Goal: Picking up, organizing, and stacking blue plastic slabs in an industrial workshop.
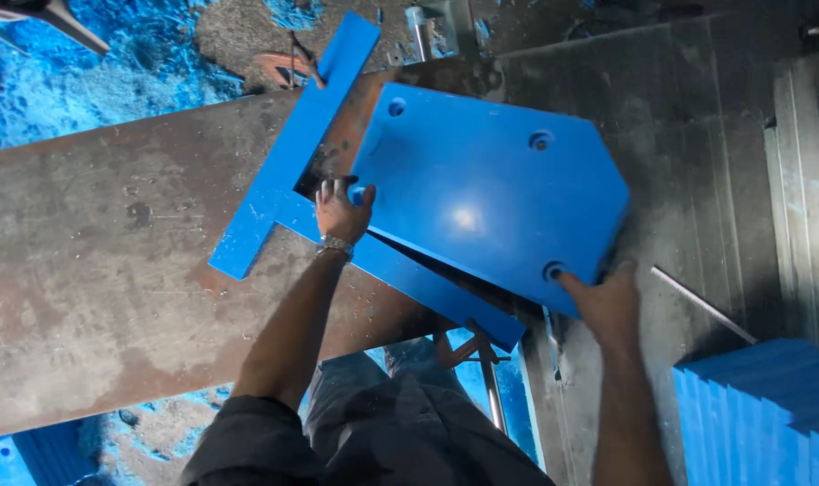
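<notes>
Blue plate (490, 189) lies between both hands, long axis slanting lower right; left hand (341, 212) fingers curl over its left edge, right hand (609, 304) fingers clamp its near corner.

A person stands over a rusty metal table (112, 270), gripping a blue plastic plate (490, 193) with drilled holes. The left hand (342, 211) clasps its edge at nine o'clock; the right hand (607, 301) holds its corner at five o'clock. The plate lies on a blue T-shaped piece (288, 166). A stack of blue slabs (760, 405) sits at four o'clock.
</notes>
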